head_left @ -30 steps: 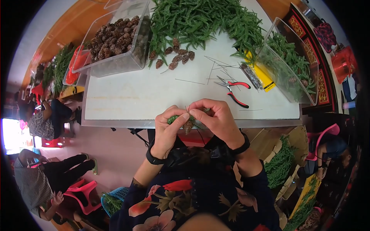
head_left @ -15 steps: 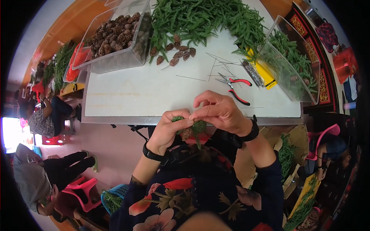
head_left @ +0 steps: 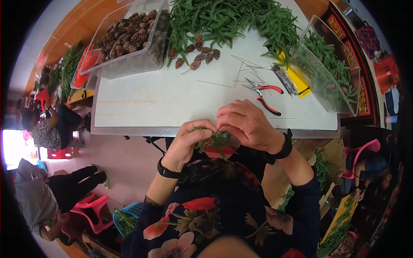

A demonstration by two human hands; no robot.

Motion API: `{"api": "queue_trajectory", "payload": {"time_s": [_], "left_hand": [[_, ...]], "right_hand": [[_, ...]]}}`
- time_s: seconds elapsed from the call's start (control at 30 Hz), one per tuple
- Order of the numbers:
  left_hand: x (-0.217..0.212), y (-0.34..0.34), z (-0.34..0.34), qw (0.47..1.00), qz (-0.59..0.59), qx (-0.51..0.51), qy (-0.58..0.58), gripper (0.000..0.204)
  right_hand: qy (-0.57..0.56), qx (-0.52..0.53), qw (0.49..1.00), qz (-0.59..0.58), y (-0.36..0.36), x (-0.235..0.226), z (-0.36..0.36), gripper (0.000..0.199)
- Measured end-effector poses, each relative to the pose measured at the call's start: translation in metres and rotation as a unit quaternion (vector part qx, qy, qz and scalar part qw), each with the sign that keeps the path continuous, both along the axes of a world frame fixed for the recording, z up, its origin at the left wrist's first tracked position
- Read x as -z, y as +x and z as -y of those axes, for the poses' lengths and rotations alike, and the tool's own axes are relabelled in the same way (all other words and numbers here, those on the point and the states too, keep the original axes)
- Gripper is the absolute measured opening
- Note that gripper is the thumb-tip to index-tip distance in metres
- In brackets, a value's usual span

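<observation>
Just off the table's near edge, my left hand point(head_left: 190, 141) is closed, pinching a green artificial sprig point(head_left: 222, 138) between thumb and fingers. A small brown pine cone point(head_left: 206, 145) sits against the sprig, tilted. Close beside it, my right hand point(head_left: 249, 125) has its fingers curled, thumb and forefinger pressed together at the sprig's upper end. What lies between those right fingertips is too small to make out. Beyond my right hand, red-and-black pliers point(head_left: 258, 88) rest on the white table point(head_left: 142, 114) with their jaws parted. Thin wires point(head_left: 214, 83) lie scattered next to them.
A clear box point(head_left: 129, 70) of pine cones stands at the far left, with several loose cones point(head_left: 195, 65) beside it. Green sprigs point(head_left: 232, 21) are heaped at the back. On the right are a yellow packet point(head_left: 303, 89), a wire bundle point(head_left: 284, 81) and another clear box point(head_left: 322, 92).
My right hand's raised fingers have curled in, and its pinch has drawn closer to my left fingertips. The sprig and cone have tilted a little. My left hand keeps its hold.
</observation>
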State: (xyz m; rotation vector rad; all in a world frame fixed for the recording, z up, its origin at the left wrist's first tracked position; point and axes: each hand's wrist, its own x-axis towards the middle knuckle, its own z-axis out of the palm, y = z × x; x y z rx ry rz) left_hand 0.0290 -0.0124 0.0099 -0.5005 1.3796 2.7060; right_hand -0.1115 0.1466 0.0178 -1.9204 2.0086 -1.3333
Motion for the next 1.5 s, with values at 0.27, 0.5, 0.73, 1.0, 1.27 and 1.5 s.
{"api": "queue_trajectory", "payload": {"time_s": [0.27,0.5,0.73,1.0,1.27,1.5], "left_hand": [[0.011,0.001,-0.001,0.994,0.019,0.027,-0.107,0.01],[0.004,0.001,-0.008,0.968,-0.012,0.038,-0.249,0.014],[0.003,0.0,-0.011,0.974,0.025,0.058,-0.216,0.018],[0.003,-0.003,-0.009,0.985,0.032,0.045,-0.161,0.018],[0.011,0.001,-0.018,0.96,0.02,-0.001,-0.279,0.013],[0.01,-0.006,-0.025,0.871,-0.071,-0.072,-0.481,0.009]], "right_hand": [[0.04,0.01,0.999,-0.026,0.0,0.005,-0.005,0.016],[0.034,0.049,0.994,-0.094,-0.005,0.01,-0.009,0.018],[0.01,0.034,0.998,-0.054,-0.011,0.013,-0.018,0.016],[-0.002,0.01,0.998,-0.055,-0.014,0.01,-0.014,0.019],[-0.006,0.059,0.994,-0.092,0.005,0.011,-0.017,0.02],[0.047,0.117,0.988,-0.094,0.014,0.005,-0.016,0.014]]}}
